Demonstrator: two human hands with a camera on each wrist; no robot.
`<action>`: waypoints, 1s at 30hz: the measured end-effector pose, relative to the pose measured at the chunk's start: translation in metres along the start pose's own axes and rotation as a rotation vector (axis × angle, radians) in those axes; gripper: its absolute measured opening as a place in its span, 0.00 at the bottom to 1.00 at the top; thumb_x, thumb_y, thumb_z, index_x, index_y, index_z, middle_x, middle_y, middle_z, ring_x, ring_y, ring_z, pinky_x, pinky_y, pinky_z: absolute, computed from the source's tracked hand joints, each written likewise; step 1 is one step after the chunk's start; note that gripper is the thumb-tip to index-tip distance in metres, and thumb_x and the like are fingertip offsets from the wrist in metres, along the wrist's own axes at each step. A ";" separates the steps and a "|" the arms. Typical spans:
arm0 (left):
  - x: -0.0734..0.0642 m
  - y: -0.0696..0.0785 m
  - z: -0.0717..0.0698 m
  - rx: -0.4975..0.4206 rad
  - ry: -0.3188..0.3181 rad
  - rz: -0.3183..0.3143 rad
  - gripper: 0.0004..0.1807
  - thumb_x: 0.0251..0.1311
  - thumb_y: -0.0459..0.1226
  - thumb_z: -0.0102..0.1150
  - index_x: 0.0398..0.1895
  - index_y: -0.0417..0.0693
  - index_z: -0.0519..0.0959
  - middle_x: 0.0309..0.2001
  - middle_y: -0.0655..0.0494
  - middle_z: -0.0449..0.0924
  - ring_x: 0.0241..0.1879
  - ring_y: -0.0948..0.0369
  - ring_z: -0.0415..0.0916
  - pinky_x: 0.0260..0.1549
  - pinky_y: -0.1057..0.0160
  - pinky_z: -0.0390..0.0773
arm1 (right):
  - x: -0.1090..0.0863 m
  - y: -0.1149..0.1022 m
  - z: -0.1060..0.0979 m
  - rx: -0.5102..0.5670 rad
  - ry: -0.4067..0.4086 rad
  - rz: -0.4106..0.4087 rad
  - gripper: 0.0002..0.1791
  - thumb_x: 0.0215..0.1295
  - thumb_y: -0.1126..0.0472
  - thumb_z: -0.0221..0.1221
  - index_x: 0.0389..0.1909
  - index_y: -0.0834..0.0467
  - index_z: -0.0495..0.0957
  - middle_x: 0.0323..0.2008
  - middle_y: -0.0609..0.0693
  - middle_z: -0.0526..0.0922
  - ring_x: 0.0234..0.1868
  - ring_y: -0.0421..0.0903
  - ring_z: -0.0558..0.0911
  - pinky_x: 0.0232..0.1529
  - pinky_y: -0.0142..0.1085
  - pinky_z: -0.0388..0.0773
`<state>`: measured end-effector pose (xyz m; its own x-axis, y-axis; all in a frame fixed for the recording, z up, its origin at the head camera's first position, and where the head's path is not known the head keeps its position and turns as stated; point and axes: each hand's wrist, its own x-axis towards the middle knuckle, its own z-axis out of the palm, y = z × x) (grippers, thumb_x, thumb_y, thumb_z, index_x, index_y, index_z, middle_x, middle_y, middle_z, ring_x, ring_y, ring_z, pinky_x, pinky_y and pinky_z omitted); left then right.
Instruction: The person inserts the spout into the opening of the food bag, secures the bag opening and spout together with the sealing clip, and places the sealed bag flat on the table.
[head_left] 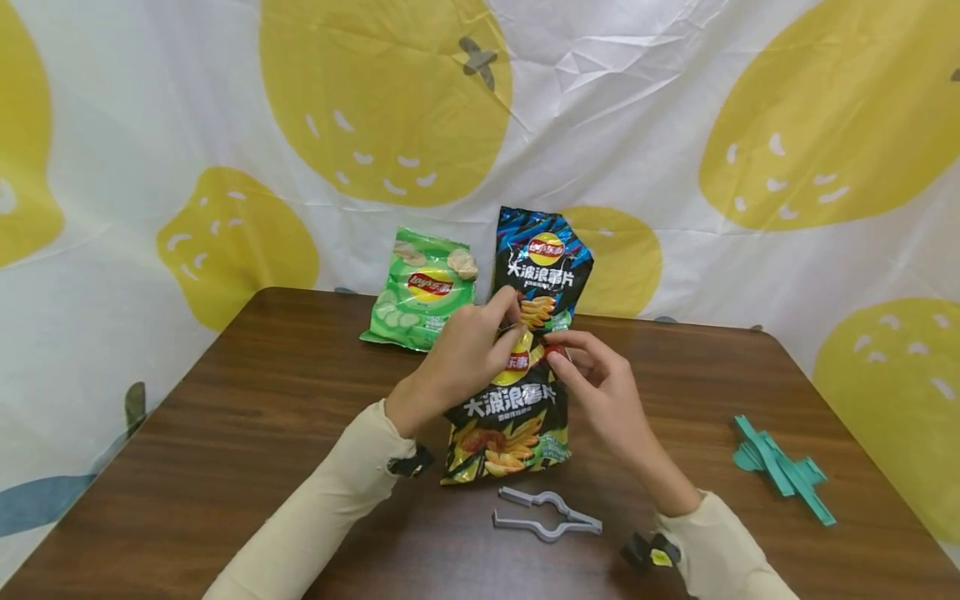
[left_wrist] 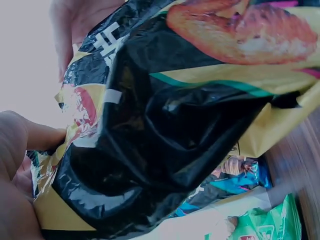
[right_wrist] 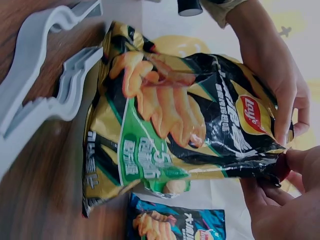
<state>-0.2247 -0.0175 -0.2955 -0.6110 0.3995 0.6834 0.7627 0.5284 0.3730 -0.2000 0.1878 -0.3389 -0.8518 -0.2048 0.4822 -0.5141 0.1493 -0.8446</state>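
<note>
A black and gold bag of potato chips (head_left: 513,429) stands upright on the brown table, its printed front facing me. My left hand (head_left: 468,346) pinches its top edge at the left, as the left wrist view also shows. At the other top corner, my right hand (head_left: 603,387) pinches the film between thumb and fingers (right_wrist: 295,162). Parts of the bag's top are hidden behind the left hand in the head view. Just in front of the bag's base lies a grey bag clip (head_left: 551,515), its two arms spread apart.
Behind the left hand leans a green chip bag (head_left: 420,292). A blue and black chip bag (head_left: 543,267) stands farther back, partly covered by the front one. Teal clips (head_left: 780,467) lie crossed on the table (head_left: 225,450) at the right. A lemon-print cloth (head_left: 600,108) hangs behind.
</note>
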 end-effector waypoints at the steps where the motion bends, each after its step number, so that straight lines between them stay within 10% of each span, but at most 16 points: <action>1: 0.000 0.000 0.001 0.009 0.005 0.002 0.07 0.65 0.30 0.60 0.34 0.46 0.71 0.23 0.57 0.75 0.19 0.63 0.69 0.20 0.67 0.69 | 0.000 0.000 0.000 -0.001 -0.006 -0.009 0.13 0.73 0.64 0.56 0.54 0.61 0.80 0.45 0.58 0.85 0.42 0.41 0.83 0.44 0.30 0.78; 17: 0.000 -0.001 0.006 0.045 -0.003 -0.001 0.08 0.63 0.34 0.64 0.39 0.43 0.75 0.24 0.55 0.78 0.17 0.62 0.68 0.22 0.66 0.72 | -0.003 -0.010 0.006 0.004 0.017 -0.033 0.15 0.60 0.74 0.65 0.49 0.66 0.79 0.38 0.60 0.83 0.34 0.41 0.81 0.35 0.29 0.79; 27: -0.009 0.000 0.026 0.631 0.100 0.337 0.07 0.66 0.37 0.61 0.41 0.45 0.84 0.47 0.49 0.79 0.47 0.53 0.71 0.44 0.58 0.71 | -0.001 0.002 0.003 -0.001 0.034 -0.032 0.19 0.62 0.73 0.64 0.53 0.64 0.73 0.41 0.61 0.84 0.39 0.43 0.83 0.38 0.31 0.80; 30: -0.015 0.005 0.024 0.653 0.049 0.365 0.10 0.66 0.37 0.62 0.46 0.42 0.85 0.47 0.49 0.84 0.47 0.54 0.77 0.49 0.61 0.76 | 0.000 0.002 0.002 0.003 0.034 -0.039 0.20 0.63 0.73 0.63 0.55 0.64 0.70 0.43 0.61 0.83 0.40 0.43 0.82 0.39 0.31 0.80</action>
<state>-0.2166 -0.0027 -0.3194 -0.3216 0.6084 0.7256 0.6248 0.7121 -0.3201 -0.2012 0.1863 -0.3407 -0.8341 -0.1776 0.5222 -0.5466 0.1393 -0.8257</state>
